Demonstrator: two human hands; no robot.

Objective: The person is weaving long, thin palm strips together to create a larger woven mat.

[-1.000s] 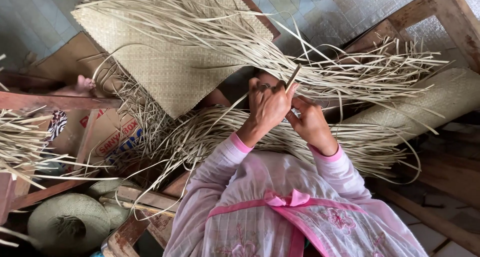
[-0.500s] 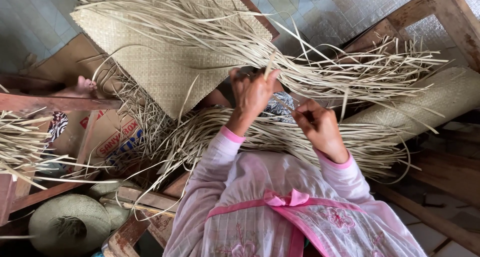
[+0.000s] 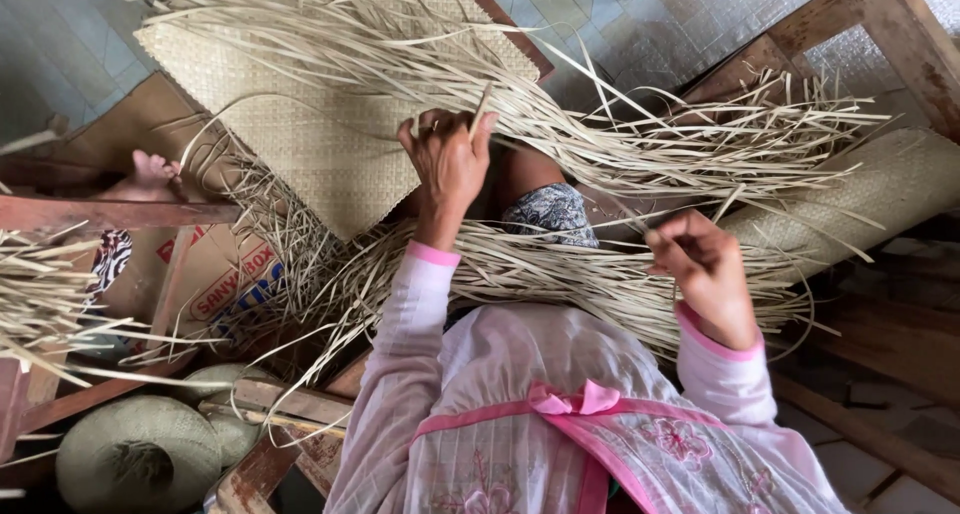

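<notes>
Two hands work apart here. Your left hand (image 3: 450, 164) is raised and pinched shut on one pale reed strip (image 3: 482, 109), whose free end pokes up past the fingers at the near corner of the woven mat (image 3: 300, 104). Your right hand (image 3: 705, 274) sits lower and off to the right, closed on a thin strand out of the loose strip bundle (image 3: 600, 274) lying across your lap. That bundle's long axis runs left to right, and the held strip stands nearly crosswise to it. The left hand is the nearer to the mat's edge.
</notes>
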